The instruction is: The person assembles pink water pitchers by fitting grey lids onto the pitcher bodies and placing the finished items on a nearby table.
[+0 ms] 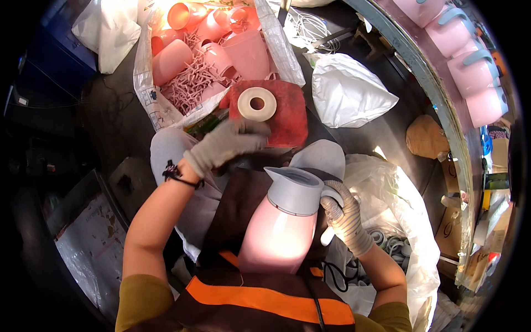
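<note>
A pink jug (277, 238) with a grey spouted lid (296, 183) leans across my lap, its spout toward the upper left. Wrapped round the jug's pale handle (328, 237) is my right hand (347, 217), in a striped grey glove. My left hand (229, 145), gloved too, hovers above my knees with its fingers stretched to the right; I see nothing in it, and its fingertips are slightly blurred. Just beyond those fingers is a red block-like stand (290, 119) bearing a cream ring (257, 104) with a dark centre hole.
Ahead stands a large sack (148, 83) of pink jug bodies (246, 55) and pink strips. At my right, a clear plastic bag (412, 213) holds grey rings and parts. Finished-looking pink jugs (473, 69) line a bench (442, 83); a white bag (348, 91) lies nearby.
</note>
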`<move>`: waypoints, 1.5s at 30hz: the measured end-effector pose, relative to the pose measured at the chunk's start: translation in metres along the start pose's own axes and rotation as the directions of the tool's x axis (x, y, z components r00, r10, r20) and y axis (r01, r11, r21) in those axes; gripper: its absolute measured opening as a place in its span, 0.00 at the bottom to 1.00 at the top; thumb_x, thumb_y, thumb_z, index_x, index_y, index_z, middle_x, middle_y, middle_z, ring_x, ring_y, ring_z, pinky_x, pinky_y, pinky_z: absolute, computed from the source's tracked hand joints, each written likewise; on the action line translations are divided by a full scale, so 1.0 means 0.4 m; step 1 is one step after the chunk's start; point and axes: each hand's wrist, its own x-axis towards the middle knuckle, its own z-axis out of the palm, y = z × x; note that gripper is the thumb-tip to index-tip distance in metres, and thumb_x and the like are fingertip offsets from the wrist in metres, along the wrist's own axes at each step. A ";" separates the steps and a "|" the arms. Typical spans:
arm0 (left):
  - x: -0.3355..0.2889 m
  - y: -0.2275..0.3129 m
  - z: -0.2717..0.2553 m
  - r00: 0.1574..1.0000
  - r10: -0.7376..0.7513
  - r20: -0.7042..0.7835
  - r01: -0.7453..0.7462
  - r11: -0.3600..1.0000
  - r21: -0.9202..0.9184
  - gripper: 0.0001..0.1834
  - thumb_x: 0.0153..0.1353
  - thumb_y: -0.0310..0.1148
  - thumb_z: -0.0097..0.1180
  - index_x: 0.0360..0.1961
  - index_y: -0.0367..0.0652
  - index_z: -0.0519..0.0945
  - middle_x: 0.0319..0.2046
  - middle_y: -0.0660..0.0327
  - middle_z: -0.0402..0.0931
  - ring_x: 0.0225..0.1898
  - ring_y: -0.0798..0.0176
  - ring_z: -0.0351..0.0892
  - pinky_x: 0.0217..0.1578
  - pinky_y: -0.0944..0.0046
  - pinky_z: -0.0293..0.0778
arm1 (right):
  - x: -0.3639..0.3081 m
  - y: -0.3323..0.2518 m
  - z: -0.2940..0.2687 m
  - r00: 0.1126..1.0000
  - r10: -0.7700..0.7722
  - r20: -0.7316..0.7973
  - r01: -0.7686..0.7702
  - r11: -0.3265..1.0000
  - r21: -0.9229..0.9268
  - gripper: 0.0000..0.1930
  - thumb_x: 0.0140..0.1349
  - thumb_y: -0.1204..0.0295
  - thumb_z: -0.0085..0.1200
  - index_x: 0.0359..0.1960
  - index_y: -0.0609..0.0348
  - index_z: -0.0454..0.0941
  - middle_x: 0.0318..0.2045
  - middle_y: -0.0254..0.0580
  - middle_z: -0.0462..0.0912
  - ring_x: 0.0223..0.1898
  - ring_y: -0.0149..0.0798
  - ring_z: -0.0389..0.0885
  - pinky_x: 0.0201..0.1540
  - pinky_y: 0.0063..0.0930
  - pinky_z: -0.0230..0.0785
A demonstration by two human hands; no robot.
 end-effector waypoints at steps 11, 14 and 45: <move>0.112 -0.043 -0.034 0.938 0.032 -0.344 0.254 0.611 0.749 0.31 0.50 0.50 0.68 0.53 0.46 0.79 0.52 0.51 0.71 0.56 0.55 0.73 0.51 0.59 0.73 | -0.017 0.011 -0.031 0.968 0.207 0.141 -0.243 0.912 0.330 0.20 0.62 0.73 0.61 0.54 0.60 0.72 0.32 0.33 0.80 0.24 0.21 0.71 0.26 0.16 0.65; -0.056 -0.061 -0.041 0.943 -0.259 -0.210 0.263 0.965 -0.009 0.30 0.54 0.52 0.67 0.53 0.45 0.79 0.45 0.60 0.75 0.52 0.62 0.74 0.48 0.63 0.75 | -0.018 0.021 -0.033 0.990 0.031 0.137 -0.068 0.958 0.279 0.29 0.53 0.75 0.68 0.57 0.59 0.69 0.29 0.30 0.77 0.23 0.20 0.69 0.25 0.15 0.63; -0.070 0.066 0.058 0.995 -0.049 -0.086 -0.040 0.594 -0.804 0.24 0.72 0.46 0.44 0.61 0.41 0.70 0.53 0.59 0.75 0.54 0.63 0.75 0.57 0.59 0.71 | 0.120 -0.118 -0.074 0.755 -0.631 -0.179 0.600 0.775 -0.198 0.45 0.36 0.67 0.79 0.59 0.65 0.68 0.49 0.53 0.79 0.46 0.48 0.83 0.46 0.33 0.78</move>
